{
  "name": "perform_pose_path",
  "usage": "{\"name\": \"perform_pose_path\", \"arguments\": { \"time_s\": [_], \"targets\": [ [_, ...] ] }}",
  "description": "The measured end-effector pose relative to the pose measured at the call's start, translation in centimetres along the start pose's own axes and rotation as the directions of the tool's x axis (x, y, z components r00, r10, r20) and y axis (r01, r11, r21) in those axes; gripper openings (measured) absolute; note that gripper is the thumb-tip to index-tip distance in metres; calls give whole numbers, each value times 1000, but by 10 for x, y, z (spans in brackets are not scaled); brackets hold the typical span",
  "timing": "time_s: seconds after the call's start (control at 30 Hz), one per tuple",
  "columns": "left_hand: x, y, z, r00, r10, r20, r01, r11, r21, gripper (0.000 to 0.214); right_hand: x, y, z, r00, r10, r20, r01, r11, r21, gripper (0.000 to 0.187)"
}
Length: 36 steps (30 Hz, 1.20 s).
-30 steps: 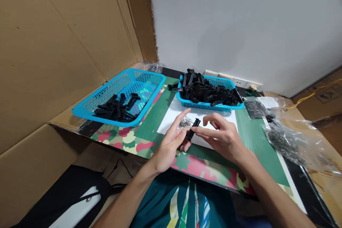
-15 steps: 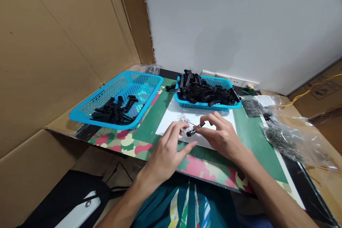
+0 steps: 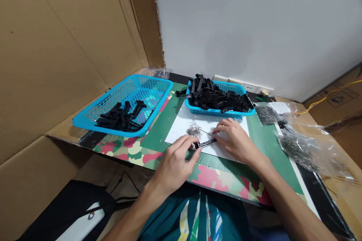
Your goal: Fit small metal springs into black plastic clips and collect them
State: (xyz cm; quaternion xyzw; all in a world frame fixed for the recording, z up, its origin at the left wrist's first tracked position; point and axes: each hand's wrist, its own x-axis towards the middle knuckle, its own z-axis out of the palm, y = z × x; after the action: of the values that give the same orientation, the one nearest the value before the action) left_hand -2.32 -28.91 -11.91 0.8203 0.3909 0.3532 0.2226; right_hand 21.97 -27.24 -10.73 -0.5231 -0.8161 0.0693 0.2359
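Note:
A slim black plastic part [image 3: 207, 143] with a slotted channel lies slantwise just over the white paper [image 3: 177, 130]. My left hand [image 3: 177, 160] pinches its left end between thumb and forefinger. My right hand [image 3: 234, 139] is closed by the part's right end; its fingertips hold a thin metal rod [image 3: 207, 132] that points left. Whether those fingers also touch the black part I cannot tell. Beyond my left fingertips, a small heap of tiny silvery metal pieces [image 3: 194, 130] sits on the paper.
On the left, a large blue basket [image 3: 97, 107] holds several black parts. A smaller blue basket [image 3: 220, 112], heaped with black parts, stands behind my hands. Plastic bags of small metal pieces [image 3: 296, 150] lie at the right. Cardboard [image 3: 70, 45] walls the left side.
My left hand has closed on the left end of the black part, which now lies flatter. My right fingers have shifted right, away from the part's middle.

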Motion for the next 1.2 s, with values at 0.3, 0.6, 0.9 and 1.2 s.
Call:
{"name": "perform_pose_path", "arguments": {
  "time_s": [0.3, 0.6, 0.9, 1.2],
  "targets": [
    [2, 0, -2, 992, 63, 105, -68, 997, 41, 8, 1, 0, 9, 1000, 21, -1, -21, 1000, -1, 11],
    [3, 1, 1, 993, 37, 111, -40, 999, 21, 5, -4, 0, -14, 983, 183, 2, -166, 890, 425, 9],
    [6, 3, 5, 996, 13, 90, -13, 1000, -1, 6, 2, -26, -1, 981, 170, 97, -185, 638, 747, 13],
    [5, 2, 7, 997, 49, 52, -48, 999, -23, 8, 4, -35, 1, 976, 167, 139, -216, 671, 709, 23]
  ]
}}
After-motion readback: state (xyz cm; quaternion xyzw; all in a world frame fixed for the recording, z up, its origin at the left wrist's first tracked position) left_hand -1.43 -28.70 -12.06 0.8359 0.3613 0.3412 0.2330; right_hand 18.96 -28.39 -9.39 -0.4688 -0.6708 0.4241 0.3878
